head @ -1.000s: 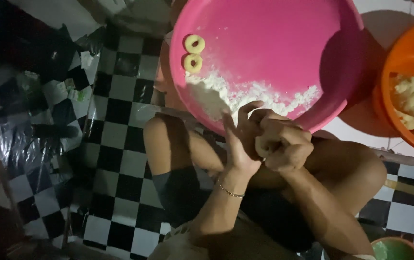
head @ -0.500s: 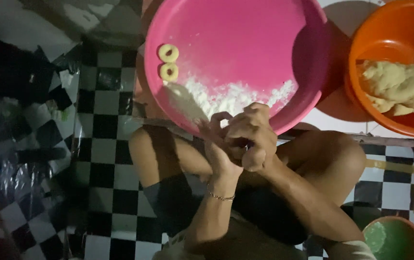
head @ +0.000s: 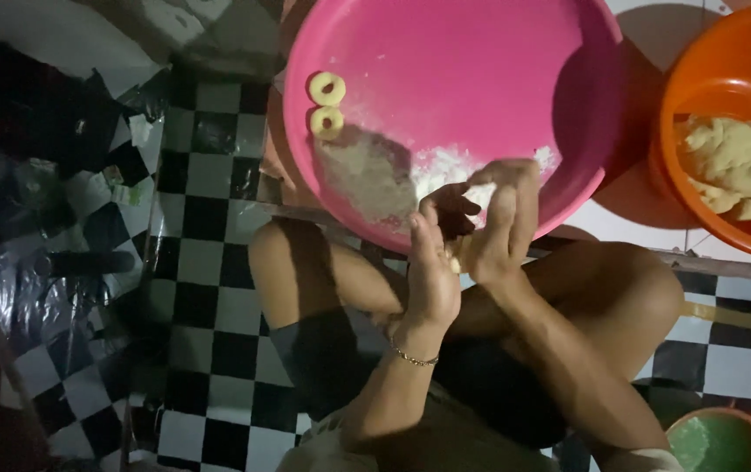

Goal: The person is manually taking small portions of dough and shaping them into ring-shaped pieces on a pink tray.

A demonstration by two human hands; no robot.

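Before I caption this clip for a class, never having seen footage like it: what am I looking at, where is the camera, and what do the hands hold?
The camera sits on the person's head and looks down, so you see their own bare arms and folded knees on a black-and-white checkered floor. The left hand and right hand are pressed together, rolling a small piece of dough that barely shows between the palms. Beyond them lies a big pink basin with loose flour and two finished dough rings side by side. An orange basin at the right holds a lump of dough. A green bowl peeks in at the bottom corner.
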